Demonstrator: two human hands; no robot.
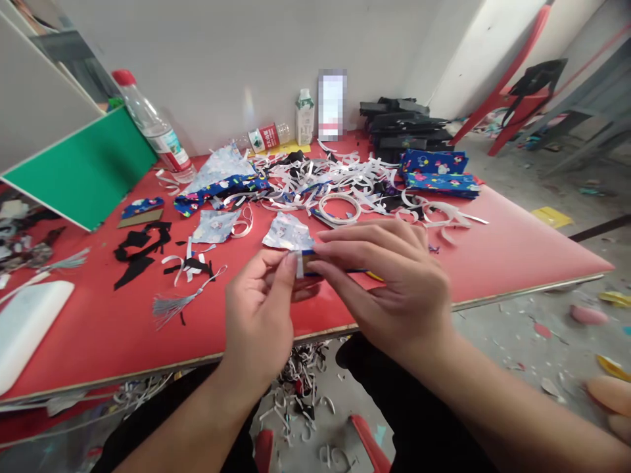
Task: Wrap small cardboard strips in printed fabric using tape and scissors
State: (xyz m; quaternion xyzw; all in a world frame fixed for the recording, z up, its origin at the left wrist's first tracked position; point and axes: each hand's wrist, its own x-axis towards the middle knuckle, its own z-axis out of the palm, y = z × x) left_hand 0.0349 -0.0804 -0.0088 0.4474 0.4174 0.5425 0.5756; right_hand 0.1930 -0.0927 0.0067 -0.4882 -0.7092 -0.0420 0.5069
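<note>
Between my two hands is a small piece of brown card with a blue edge (pixel 308 264), a short whitish strip (pixel 299 264) across its left end. My left hand (pixel 263 305) pinches that end, thumb pressed on the strip. From the other side my right hand (pixel 394 286) grips the piece between thumb and fingers, covering much of it. Just beyond the hands lies a pale printed fabric scrap (pixel 287 231), and behind it a roll of white tape (pixel 340 208) rests flat on the red table (pixel 197 335).
White strip offcuts (pixel 340 172) are heaped across the table's back. Folded blue printed pieces (pixel 438 174) and a black stack (pixel 404 125) stand at right. Bottles (pixel 167 148), a carton (pixel 304 118) and a phone (pixel 332 105) line the wall. A green board (pixel 83 171) leans at left.
</note>
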